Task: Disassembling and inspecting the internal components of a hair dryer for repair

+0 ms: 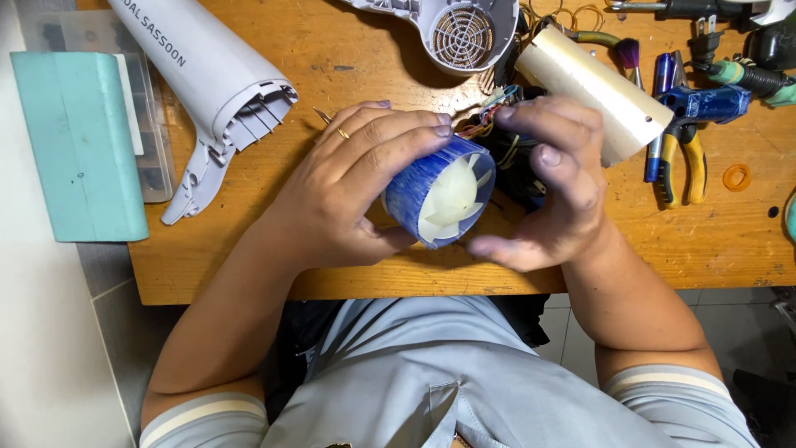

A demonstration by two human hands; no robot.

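Blue fan housing (419, 187), a short ribbed cylinder with a white impeller (452, 199) showing in its open end, is held above the near edge of the wooden workbench (249, 249), about midway along it. The left hand (348, 187) wraps around the housing's side, fingers curled over the top and thumb underneath, gripping it firmly. The right hand (551, 187) is half closed beside the open end, fingers bent over a dark bundle of coloured wires (497, 124) behind the housing; whether it actually grips them cannot be told. Just beyond the right hand lies a cream tube (593, 91). Farther right are yellow-handled pliers (684, 162). At the far edge sits a grey casing with a round grille (460, 33), and towards the far left corner a grey plastic shell (211, 75) beside a teal box (79, 141).
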